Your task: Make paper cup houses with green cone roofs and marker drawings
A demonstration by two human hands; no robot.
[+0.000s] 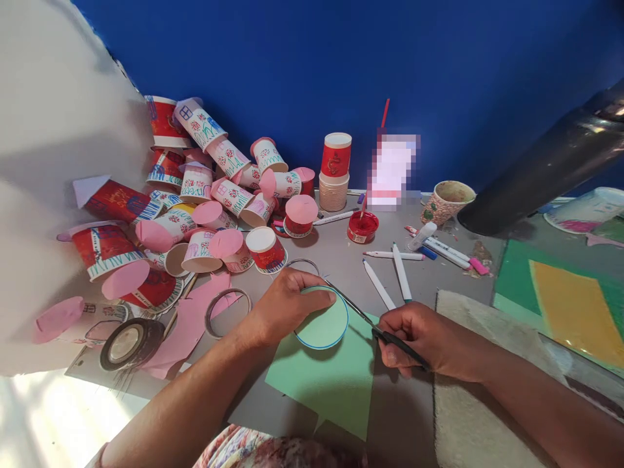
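Observation:
Between the thumb and fingers of my left hand (287, 302) is a light green paper circle (322, 325) with a blue outline along its edge. My right hand (412, 335) grips a pair of scissors (358, 312) by the black handles. The blades point up and left and lie against the circle's upper right edge, close to my left thumb. Below the circle, a larger light green paper sheet (331, 383) lies on the grey table, partly in shadow. My left fingers are partly hidden behind the circle.
Decorated paper cups (231, 195) are heaped at left, near tape rolls (131, 341) and pink paper scraps (190, 325). Behind my hands stand stacked cups (335, 162), a red paint pot (363, 227) and several markers (402, 270). A black cylinder (531, 169) leans at right above a cloth (472, 364).

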